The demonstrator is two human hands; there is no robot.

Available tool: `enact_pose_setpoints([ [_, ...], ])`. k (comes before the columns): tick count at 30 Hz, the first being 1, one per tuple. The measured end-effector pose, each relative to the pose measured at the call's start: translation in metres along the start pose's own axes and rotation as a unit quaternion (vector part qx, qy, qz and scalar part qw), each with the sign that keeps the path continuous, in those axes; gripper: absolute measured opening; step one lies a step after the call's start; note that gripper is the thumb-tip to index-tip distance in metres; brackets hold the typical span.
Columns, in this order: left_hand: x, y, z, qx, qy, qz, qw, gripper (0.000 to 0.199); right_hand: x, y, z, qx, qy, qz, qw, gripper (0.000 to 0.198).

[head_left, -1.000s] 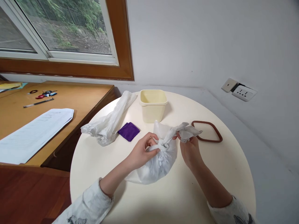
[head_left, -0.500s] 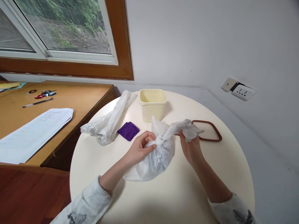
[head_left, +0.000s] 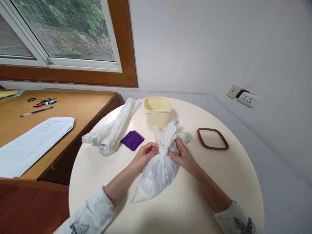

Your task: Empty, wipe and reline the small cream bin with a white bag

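Observation:
A filled white plastic bag (head_left: 159, 177), knotted at its neck, rests on the round table in front of me. My left hand (head_left: 145, 156) pinches the bag just left of the knot. On the other side, my right hand (head_left: 184, 157) has its thumb by the knot and its fingers curled behind the loose plastic ends. Those ends stand up and flop to the right above the knot. What lies inside the bag is hidden. Right behind it stands a pale yellow square container (head_left: 158, 120) with an open top.
On the round cream table (head_left: 195, 201) lie a folded purple cloth (head_left: 133, 140), another crumpled plastic bag (head_left: 113, 131) and a brown rounded-square ring (head_left: 226, 144). A wooden desk (head_left: 95, 100) at left holds papers (head_left: 39, 143), a pen (head_left: 36, 111) and keys (head_left: 46, 102).
My right hand has come left from the loose end of the bag to the knot. The ends now stand upright, and the bag sits slightly nearer to me.

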State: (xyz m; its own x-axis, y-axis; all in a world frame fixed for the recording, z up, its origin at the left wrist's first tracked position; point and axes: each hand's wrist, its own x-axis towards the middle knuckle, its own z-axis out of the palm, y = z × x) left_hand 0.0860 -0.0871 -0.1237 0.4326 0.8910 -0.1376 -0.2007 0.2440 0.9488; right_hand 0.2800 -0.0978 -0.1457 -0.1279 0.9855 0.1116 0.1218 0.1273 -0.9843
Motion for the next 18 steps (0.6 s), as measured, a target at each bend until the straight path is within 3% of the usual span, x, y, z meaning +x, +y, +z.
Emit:
enact_pose_setpoints([
  [8,0.006,-0.004,0.001,0.066,0.07,0.008,0.995,0.016,-0.001,0.009,-0.002,-0.078,0.101,0.0,0.992,0.033],
  [10,0.008,-0.008,-0.001,0.088,0.066,0.008,0.994,0.012,-0.003,0.006,-0.002,-0.105,0.159,-0.044,0.981,0.027],
  [13,0.01,-0.015,-0.004,0.134,0.043,0.02,0.99,0.006,-0.01,-0.005,-0.002,-0.16,0.218,-0.168,0.948,0.019],
  [15,0.009,-0.018,-0.005,0.158,0.026,0.033,0.986,0.003,-0.016,-0.015,0.001,-0.192,0.191,-0.248,0.93,0.022],
  [18,0.007,-0.019,-0.004,0.186,0.012,0.052,0.981,0.002,-0.025,-0.025,0.009,-0.252,0.075,-0.301,0.916,0.035],
])
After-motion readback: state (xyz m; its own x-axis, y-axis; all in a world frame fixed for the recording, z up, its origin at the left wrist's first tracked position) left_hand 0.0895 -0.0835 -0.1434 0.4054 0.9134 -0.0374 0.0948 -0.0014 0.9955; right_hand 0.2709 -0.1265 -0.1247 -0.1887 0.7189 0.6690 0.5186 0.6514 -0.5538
